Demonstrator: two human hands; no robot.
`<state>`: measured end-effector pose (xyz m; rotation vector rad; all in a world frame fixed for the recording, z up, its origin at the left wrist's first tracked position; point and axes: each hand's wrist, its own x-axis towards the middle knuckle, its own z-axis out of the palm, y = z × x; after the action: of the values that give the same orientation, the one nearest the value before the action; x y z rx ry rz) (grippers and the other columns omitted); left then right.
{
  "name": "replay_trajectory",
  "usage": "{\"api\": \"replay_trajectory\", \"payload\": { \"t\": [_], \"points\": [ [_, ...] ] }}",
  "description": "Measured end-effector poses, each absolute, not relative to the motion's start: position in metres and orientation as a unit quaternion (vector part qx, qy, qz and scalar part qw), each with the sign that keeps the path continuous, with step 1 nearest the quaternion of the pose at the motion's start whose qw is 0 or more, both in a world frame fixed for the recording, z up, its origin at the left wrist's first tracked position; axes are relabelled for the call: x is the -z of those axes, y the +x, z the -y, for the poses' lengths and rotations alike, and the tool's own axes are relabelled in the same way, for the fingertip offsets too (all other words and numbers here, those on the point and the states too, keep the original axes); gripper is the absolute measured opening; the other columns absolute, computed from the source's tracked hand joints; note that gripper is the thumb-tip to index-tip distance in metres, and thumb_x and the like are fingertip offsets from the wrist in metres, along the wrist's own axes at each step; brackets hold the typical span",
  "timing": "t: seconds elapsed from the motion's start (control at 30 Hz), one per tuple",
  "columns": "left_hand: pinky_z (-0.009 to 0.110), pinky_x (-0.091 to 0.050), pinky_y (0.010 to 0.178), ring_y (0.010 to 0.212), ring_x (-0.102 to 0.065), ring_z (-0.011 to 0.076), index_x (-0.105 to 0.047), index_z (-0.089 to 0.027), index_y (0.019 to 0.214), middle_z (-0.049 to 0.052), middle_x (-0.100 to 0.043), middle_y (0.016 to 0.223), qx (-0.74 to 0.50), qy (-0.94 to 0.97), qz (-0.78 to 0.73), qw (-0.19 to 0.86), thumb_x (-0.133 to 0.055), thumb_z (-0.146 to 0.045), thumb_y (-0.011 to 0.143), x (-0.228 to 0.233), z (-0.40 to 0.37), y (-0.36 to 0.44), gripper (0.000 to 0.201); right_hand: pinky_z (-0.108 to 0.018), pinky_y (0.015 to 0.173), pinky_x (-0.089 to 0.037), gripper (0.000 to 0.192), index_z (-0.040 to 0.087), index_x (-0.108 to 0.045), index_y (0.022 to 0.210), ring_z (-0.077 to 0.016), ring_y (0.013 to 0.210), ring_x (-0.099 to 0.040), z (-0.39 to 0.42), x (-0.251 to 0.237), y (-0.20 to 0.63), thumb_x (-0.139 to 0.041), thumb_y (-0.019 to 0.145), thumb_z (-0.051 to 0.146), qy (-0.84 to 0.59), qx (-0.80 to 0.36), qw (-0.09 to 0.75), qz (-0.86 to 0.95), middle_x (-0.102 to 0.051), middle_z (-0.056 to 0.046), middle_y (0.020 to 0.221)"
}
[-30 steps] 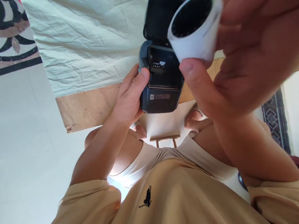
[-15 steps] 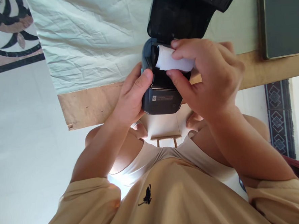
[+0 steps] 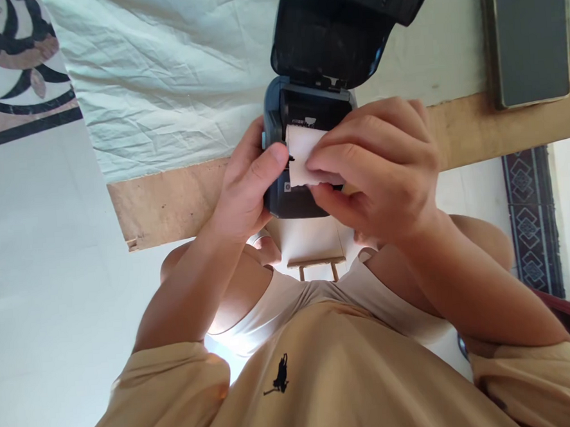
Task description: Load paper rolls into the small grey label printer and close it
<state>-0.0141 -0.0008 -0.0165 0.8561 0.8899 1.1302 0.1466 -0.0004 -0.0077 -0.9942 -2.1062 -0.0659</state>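
A small dark grey label printer (image 3: 307,106) stands at the table's near edge with its lid (image 3: 341,23) flipped open and away from me. My left hand (image 3: 249,183) grips the printer's left side, thumb on its top edge. My right hand (image 3: 374,169) pinches the white paper roll (image 3: 303,154) at the front of the open paper bay, with a strip of paper lying over the printer's front. Most of the roll is hidden under my fingers.
A wrinkled pale cloth (image 3: 170,79) covers the wooden table (image 3: 168,204). A dark flat rectangular device (image 3: 528,34) lies at the right on the table. Below are my knees, a beige shirt and white floor tiles; a patterned rug edge (image 3: 531,211) is at right.
My right hand brought the paper roll down from in front of the camera into the printer's bay, then drew the paper toward the front. The left hand kept hold of the printer.
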Motion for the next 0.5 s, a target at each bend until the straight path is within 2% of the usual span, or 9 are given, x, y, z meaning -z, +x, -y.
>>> {"api": "replay_trajectory", "payload": {
  "t": [0.1, 0.2, 0.3, 0.4, 0.5],
  "points": [
    [0.023, -0.042, 0.061, 0.072, -0.056, 0.0098, -0.056, -0.027, 0.105, -0.001, -0.060, 0.083, -0.506, 0.401, -0.371, 0.667, -0.070, -0.035, 0.073, 0.020, -0.001, -0.018, 0.037, -0.031, 0.077, -0.042, 0.018, 0.024, -0.059, 0.086, -0.0137, 0.089, -0.059, 0.001, 0.009, 0.149, -0.062, 0.073, 0.037, -0.372, 0.001, 0.384, 0.845, -0.067, 0.007, 0.091],
    [0.025, -0.047, 0.068, 0.078, -0.058, 0.0121, -0.056, -0.028, 0.108, 0.000, -0.062, 0.091, -0.492, 0.428, -0.364, 0.665, -0.074, -0.029, 0.068, 0.021, -0.002, -0.021, 0.043, -0.031, 0.080, -0.045, 0.015, 0.021, -0.060, 0.087, -0.0120, 0.087, -0.059, 0.001, 0.006, 0.153, -0.059, 0.075, 0.031, -0.380, -0.031, 0.416, 0.826, -0.066, 0.004, 0.091],
    [0.027, -0.049, 0.074, 0.085, -0.058, 0.0143, -0.056, -0.028, 0.110, 0.001, -0.062, 0.099, -0.481, 0.429, -0.382, 0.662, -0.071, -0.024, 0.068, 0.021, -0.002, -0.022, 0.045, -0.030, 0.084, -0.046, 0.015, 0.016, -0.058, 0.089, -0.0110, 0.089, -0.056, -0.004, 0.000, 0.160, -0.051, 0.079, 0.025, -0.427, -0.012, 0.472, 0.771, -0.061, -0.005, 0.091],
    [0.028, -0.049, 0.076, 0.087, -0.057, 0.0158, -0.056, -0.028, 0.112, 0.003, -0.061, 0.102, -0.471, 0.450, -0.384, 0.655, -0.073, -0.023, 0.063, 0.020, -0.002, -0.022, 0.052, -0.032, 0.098, -0.045, 0.021, 0.013, -0.053, 0.096, -0.0132, 0.105, -0.053, -0.011, -0.001, 0.167, -0.046, 0.083, 0.028, -0.461, -0.026, 0.478, 0.747, -0.054, -0.009, 0.100],
    [0.026, -0.047, 0.071, 0.082, -0.055, 0.0148, -0.057, -0.026, 0.112, 0.004, -0.061, 0.099, -0.470, 0.459, -0.381, 0.651, -0.073, -0.024, 0.063, 0.022, -0.003, -0.022, 0.052, -0.034, 0.110, -0.039, 0.030, 0.013, -0.046, 0.106, -0.0125, 0.109, -0.050, -0.014, -0.003, 0.172, -0.046, 0.083, 0.032, -0.445, -0.101, 0.510, 0.729, -0.047, -0.007, 0.107]
  ]
}}
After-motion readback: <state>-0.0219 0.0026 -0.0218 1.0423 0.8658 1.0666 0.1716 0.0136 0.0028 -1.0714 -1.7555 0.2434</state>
